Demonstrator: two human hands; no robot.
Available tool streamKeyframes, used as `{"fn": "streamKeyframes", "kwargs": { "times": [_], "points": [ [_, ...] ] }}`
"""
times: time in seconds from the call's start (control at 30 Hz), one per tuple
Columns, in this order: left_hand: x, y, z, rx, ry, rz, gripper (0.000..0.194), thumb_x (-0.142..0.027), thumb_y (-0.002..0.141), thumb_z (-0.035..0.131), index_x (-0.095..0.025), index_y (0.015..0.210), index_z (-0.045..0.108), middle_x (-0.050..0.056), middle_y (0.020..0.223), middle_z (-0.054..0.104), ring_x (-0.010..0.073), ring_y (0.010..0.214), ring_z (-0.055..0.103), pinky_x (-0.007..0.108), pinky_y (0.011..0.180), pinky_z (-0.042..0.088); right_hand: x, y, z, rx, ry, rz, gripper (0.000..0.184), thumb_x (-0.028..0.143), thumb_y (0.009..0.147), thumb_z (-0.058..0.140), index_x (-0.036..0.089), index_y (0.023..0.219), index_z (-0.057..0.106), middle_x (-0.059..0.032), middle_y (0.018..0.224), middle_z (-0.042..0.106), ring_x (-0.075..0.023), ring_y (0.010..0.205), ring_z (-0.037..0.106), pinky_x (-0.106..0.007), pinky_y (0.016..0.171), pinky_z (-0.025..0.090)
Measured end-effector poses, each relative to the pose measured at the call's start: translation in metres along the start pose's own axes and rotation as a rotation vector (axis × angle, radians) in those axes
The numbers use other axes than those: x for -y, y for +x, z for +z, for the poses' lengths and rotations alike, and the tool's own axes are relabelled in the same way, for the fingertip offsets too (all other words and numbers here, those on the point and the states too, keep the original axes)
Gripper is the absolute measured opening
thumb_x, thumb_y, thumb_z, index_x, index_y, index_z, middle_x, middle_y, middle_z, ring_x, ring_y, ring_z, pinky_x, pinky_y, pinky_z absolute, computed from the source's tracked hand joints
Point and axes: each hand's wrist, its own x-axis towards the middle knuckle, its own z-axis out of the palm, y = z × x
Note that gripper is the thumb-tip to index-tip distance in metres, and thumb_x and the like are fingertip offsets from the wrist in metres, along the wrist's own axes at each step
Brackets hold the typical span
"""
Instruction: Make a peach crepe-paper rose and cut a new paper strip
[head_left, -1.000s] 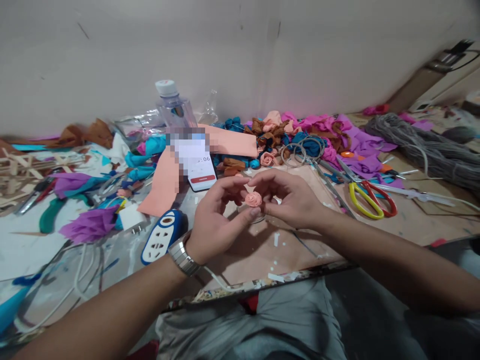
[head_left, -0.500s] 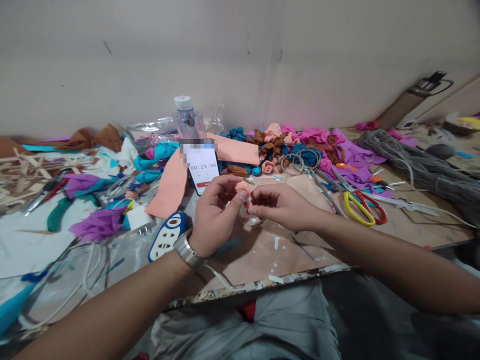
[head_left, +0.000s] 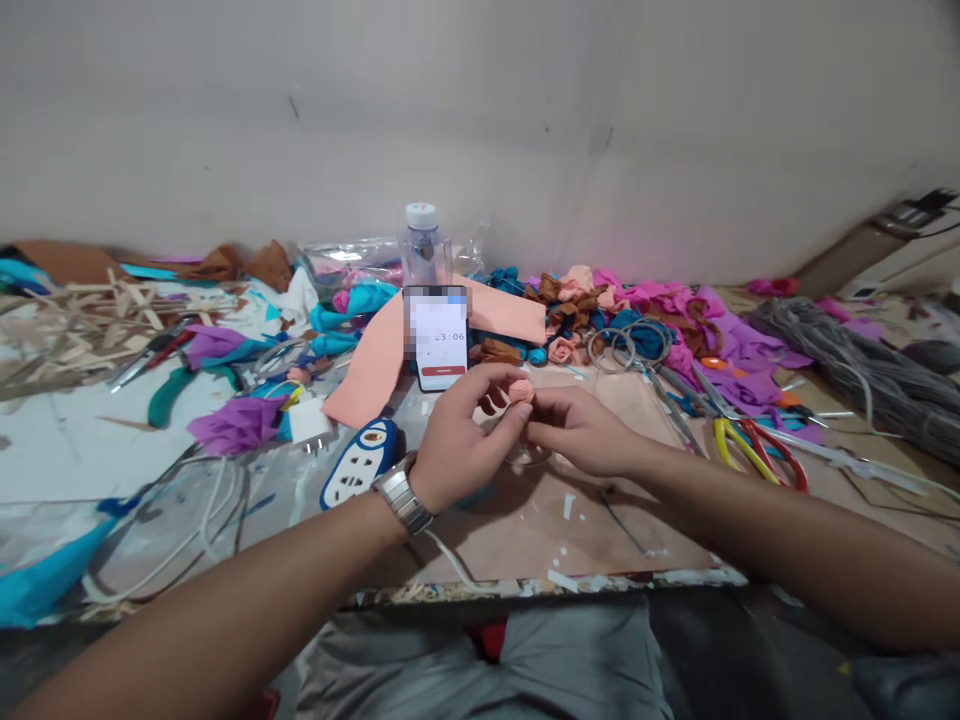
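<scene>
Between the thumb and fingers of my left hand [head_left: 471, 432] is a small peach crepe-paper flower [head_left: 520, 391], its rolled head facing up. My right hand [head_left: 576, 426] closes in from the other side, its fingertips pinching the flower's lower part, which the fingers mostly hide. Both hands are held over the board-topped table [head_left: 517, 535]. Just beyond my left hand a phone [head_left: 442, 350] showing a timer leans upright against a clear bottle [head_left: 424, 245]. Curved strips of peach crepe paper [head_left: 367, 365] lie around the phone.
A blue-and-white power strip [head_left: 358, 465] sits by my left wrist. Finished-looking paper roses [head_left: 564, 349] and wire rings [head_left: 628, 346] are heaped at the back. Right lie scissors [head_left: 757, 450] and grey yarn [head_left: 847, 360]; left, green-handled pliers [head_left: 169, 398], purple paper [head_left: 232, 425] and wooden sticks [head_left: 97, 320].
The view has turned slightly left, so everything appears shifted right. My right fingers have moved closer around the flower's base, and its head has tilted a little in my left hand.
</scene>
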Motion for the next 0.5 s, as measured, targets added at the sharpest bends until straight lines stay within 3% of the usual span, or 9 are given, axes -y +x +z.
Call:
{"fn": "streamKeyframes", "kwargs": {
  "times": [0.07, 0.23, 0.37, 0.5],
  "points": [
    [0.001, -0.001, 0.001, -0.009, -0.004, -0.012, 0.027, -0.026, 0.090, 0.065, -0.021, 0.116, 0.062, 0.008, 0.114, 0.068, 0.0193, 0.095, 0.064, 0.033, 0.086, 0.051, -0.006, 0.000, 0.000, -0.026, 0.027, 0.012, 0.019, 0.034, 0.087, 0.069, 0.016, 0.085, 0.067, 0.0004, 0.077, 0.062, -0.0140, 0.071, 0.057, -0.026, 0.065, 0.049],
    [0.007, -0.001, 0.004, 0.008, -0.100, -0.145, 0.055, -0.024, 0.086, 0.069, -0.022, 0.137, 0.047, 0.009, 0.114, 0.064, 0.0186, 0.095, 0.063, 0.031, 0.080, 0.052, -0.021, -0.001, -0.002, -0.112, 0.131, 0.071, 0.032, 0.045, 0.086, 0.073, 0.018, 0.102, 0.073, -0.0020, 0.080, 0.063, -0.0152, 0.070, 0.056, -0.026, 0.059, 0.050],
    [0.012, -0.001, 0.009, 0.051, -0.216, -0.300, 0.050, -0.029, 0.087, 0.070, -0.019, 0.131, 0.050, 0.010, 0.115, 0.063, 0.0197, 0.102, 0.063, 0.032, 0.085, 0.054, -0.031, -0.001, -0.003, -0.153, 0.177, 0.074, 0.035, 0.048, 0.089, 0.069, 0.017, 0.106, 0.073, -0.0013, 0.080, 0.062, -0.0115, 0.064, 0.052, -0.023, 0.056, 0.046],
    [0.017, -0.002, 0.012, 0.039, -0.247, -0.365, 0.044, -0.027, 0.090, 0.066, -0.018, 0.130, 0.051, 0.010, 0.116, 0.062, 0.0191, 0.106, 0.061, 0.032, 0.088, 0.053, -0.036, -0.001, -0.003, -0.123, 0.208, 0.123, 0.032, 0.046, 0.090, 0.069, 0.016, 0.101, 0.071, 0.0008, 0.072, 0.061, -0.0097, 0.062, 0.055, -0.021, 0.056, 0.045]
  ]
}}
